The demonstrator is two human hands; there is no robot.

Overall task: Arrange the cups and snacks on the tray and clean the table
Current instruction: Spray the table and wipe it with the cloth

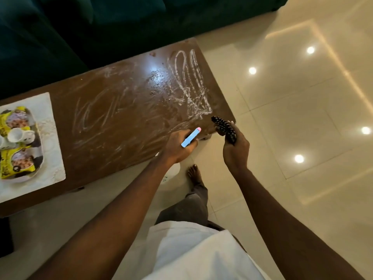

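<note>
Brown wooden table [121, 118]: soapy, slick. Left hand [177, 146] fingers clamped on light, rigid blue-pink tube [190, 137]; right hand [235, 146] fingers clamped on black bumpy scrubber [224, 127], gripped mid-body.

Home living room. Low brown wooden coffee table [125, 118] stands just in front of a dark teal upholstered sofa [80, 27]. Floor [282, 118] is glossy cream tile, mirroring round recessed ceiling lights. At the table's left end, a white place mat [52, 158] carries a tray [40, 160] with yellow snack packets [14, 164] and white cups [17, 134]. White smears and wet patches streak the tabletop. A bare foot [194, 171] on the tile beside the table fits a domestic setting.
</note>
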